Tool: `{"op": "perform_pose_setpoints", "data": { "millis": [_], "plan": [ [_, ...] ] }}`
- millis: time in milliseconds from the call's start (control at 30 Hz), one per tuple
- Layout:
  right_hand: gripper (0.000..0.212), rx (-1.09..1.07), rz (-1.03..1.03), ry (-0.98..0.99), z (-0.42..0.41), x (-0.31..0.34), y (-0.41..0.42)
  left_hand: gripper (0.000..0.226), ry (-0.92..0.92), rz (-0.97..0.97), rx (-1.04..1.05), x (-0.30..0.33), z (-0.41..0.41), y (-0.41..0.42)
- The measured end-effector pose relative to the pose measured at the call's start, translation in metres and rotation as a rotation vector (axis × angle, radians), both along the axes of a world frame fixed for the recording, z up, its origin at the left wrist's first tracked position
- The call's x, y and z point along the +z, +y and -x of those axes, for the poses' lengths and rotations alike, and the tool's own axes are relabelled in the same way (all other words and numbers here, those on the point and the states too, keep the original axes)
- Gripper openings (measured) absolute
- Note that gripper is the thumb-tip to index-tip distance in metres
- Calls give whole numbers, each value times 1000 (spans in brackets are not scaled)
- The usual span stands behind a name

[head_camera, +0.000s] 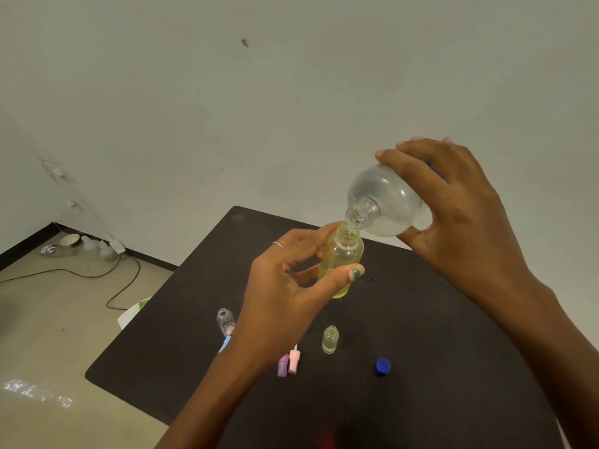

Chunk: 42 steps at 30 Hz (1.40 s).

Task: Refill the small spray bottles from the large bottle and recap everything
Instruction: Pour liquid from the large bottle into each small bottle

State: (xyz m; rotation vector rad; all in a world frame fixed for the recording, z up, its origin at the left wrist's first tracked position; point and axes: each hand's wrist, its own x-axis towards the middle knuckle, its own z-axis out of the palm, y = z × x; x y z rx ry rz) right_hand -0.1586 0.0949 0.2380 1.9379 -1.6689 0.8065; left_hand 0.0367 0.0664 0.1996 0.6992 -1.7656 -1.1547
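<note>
Over the table (453,319), mid-pour
Left hand (285,286) grips yellow bottle (342,259) steady; right hand (453,202) wraps big bottle (385,202), tipped mouth-to-mouth.

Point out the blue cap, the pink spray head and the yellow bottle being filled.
blue cap (383,365), head view, its top.
pink spray head (294,361), head view, its body.
yellow bottle (343,256), head view, its shoulder.

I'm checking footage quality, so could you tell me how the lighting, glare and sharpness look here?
Head view: even, soft light; wide-angle bending at the edges; a bright glare patch on the floor; large bottle and yellow spray bottle are fairly sharp; a red blur at the bottom edge is unidentifiable.
</note>
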Motion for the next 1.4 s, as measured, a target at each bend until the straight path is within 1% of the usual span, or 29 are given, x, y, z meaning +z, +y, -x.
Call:
{"op": "perform_pose_setpoints", "data": {
  "millis": [533,733,1400],
  "plan": [
    [65,-6,-9,-3,0,1,1,37,6,-8,3,0,1,0],
    [65,-2,1,0,0,2,1,34,17,-19,-4,1,0,0],
    [65,-4,3,2,0,3,1,36,13,-33,-14,1,1,0]
  ]
}}
